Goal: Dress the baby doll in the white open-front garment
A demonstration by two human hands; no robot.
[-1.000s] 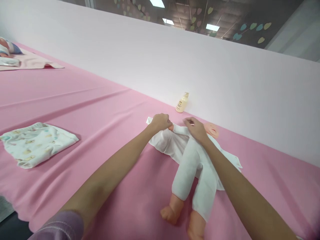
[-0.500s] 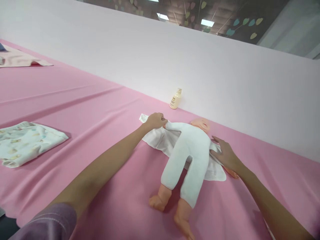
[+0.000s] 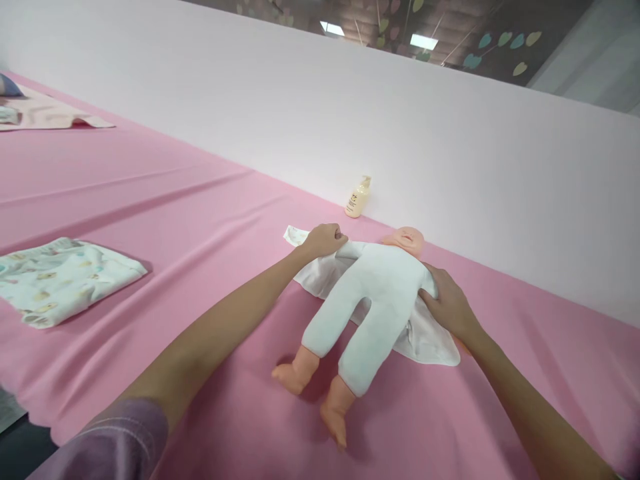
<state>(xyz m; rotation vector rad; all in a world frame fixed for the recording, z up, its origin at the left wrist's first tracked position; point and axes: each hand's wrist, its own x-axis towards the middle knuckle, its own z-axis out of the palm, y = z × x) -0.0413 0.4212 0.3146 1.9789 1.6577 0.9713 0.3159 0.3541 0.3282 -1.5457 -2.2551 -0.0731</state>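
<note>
While soft white-bodied baby doll [image 3: 374,293] lies face-up on pink-covered surface [image 3: 200,220], left hand [image 3: 326,240] pinches doll's sleeve end closed; right hand [image 3: 447,303] rests flat, fingers spread, against doll's side (steadying), over white cloth [image 3: 430,337].

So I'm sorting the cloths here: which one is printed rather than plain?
The folded cloth at the left of the table, apart from both hands. It has small coloured prints; the white cloth under the doll is plain.
</note>
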